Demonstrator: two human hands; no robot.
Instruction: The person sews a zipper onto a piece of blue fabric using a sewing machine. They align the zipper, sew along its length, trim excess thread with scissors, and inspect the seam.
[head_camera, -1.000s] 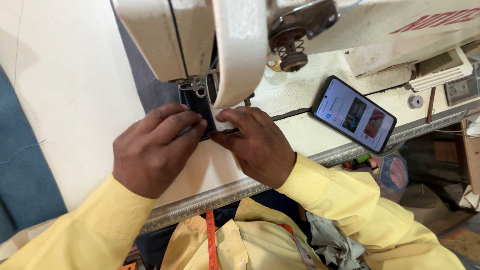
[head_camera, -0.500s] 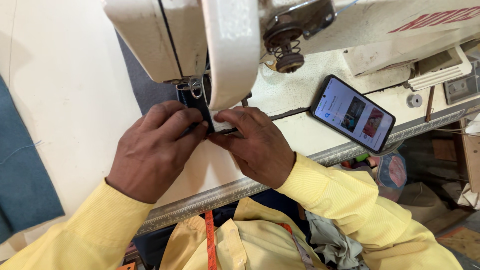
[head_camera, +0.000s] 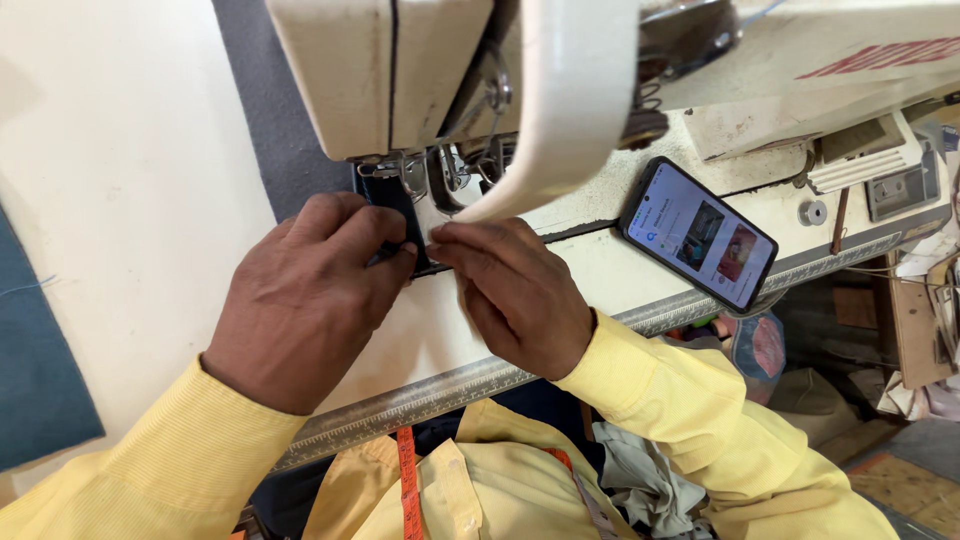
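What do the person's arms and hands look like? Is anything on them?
Both arms are covered by long yellow sleeves of finely ribbed cloth that end at the wrists. The left hand and right hand are bare: no gloves, and no rings or watch that can be seen. The shirt is the same yellow, with an orange measuring tape hanging down its front.

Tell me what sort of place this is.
Probably a tailoring or garment workshop: an industrial sewing machine, both hands guiding a small dark fabric piece at its needle, and a ruler strip along the table edge.

A tailoring workshop: industrial sewing machine, ruler-edged worktable, orange measuring tape, fabric scraps.
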